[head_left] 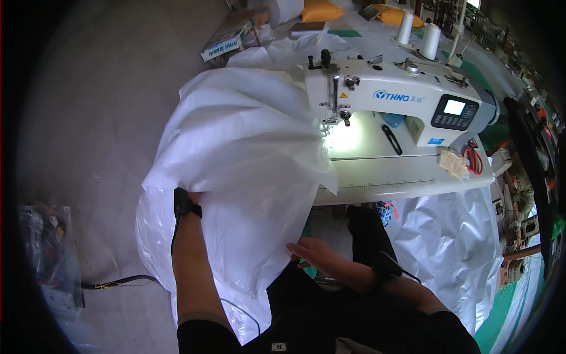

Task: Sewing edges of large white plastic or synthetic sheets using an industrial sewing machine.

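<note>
A big sheet of white plastic fabric is heaped from the person's lap up to the needle of the white sewing machine, covering the tabletop's left end and hiding the left hand beyond its wristband; I cannot tell its grip. The right hand pinches the fabric's lower edge. Red scissors lie at the tabletop's right; two thread cones stand behind; bare floor opens left.
</note>
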Tool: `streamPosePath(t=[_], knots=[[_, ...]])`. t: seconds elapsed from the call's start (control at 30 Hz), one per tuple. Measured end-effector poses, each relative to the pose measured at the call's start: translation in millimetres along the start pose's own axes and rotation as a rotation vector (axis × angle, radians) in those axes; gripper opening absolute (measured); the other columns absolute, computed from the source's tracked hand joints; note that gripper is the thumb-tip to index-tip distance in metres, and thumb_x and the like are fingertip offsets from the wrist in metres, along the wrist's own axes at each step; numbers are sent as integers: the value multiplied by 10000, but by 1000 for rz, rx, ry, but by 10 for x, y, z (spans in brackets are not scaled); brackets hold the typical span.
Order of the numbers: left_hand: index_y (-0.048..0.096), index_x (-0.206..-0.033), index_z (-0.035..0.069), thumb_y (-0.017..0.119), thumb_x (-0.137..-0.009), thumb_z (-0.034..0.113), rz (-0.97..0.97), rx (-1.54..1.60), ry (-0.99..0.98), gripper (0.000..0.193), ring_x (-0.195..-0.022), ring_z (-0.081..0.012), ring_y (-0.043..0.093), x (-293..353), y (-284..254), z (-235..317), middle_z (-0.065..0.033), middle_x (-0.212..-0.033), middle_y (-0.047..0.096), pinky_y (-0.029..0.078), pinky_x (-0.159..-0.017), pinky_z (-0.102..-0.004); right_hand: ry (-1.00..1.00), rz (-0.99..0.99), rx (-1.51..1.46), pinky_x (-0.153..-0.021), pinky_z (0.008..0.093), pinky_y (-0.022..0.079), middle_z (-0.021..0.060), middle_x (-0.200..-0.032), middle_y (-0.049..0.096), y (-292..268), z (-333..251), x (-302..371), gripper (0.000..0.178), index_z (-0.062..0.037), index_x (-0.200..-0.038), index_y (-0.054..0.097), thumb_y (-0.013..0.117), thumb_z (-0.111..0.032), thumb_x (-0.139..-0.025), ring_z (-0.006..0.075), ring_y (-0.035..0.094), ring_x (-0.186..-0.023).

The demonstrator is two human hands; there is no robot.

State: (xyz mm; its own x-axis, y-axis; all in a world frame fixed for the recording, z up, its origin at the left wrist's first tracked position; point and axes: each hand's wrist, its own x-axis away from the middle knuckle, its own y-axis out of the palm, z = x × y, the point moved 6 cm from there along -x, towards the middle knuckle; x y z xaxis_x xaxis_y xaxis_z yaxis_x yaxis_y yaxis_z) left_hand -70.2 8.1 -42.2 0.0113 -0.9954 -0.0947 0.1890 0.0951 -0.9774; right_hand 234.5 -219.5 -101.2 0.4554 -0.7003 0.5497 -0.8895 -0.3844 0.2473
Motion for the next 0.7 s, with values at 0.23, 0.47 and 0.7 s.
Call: streamPosePath(t=[0.23,0.47,0.7], knots=[[571,-1180,55,463,-916,289,-20,-4,3,369,-1154,-371,489,126,35,65,-219,-1218,541,392,-972,-446,-116,-67,-117,-908,332,430,132,-1033,639,196,517,-152,388,27,-1124,604,540,-302,-930,234,585,-1011],[588,-1157,58,457,-913,297,-26,-66,-3,366,-1131,-368,508,101,-218,99,-216,-1192,560,404,-956,-453,-23,6,-664,-819,304,499,86,-1045,620,-633,660,1257,338,5,-1126,573,491,-268,-944,173,622,-938],[618,-1073,51,443,-904,328,-342,-348,144,369,-1027,-335,574,780,-384,1582,-172,-1124,604,453,-871,-467,46,-190,4,-808,309,490,94,-1031,615,-640,807,1021,366,23,-1129,574,536,-239,-876,183,622,-887]])
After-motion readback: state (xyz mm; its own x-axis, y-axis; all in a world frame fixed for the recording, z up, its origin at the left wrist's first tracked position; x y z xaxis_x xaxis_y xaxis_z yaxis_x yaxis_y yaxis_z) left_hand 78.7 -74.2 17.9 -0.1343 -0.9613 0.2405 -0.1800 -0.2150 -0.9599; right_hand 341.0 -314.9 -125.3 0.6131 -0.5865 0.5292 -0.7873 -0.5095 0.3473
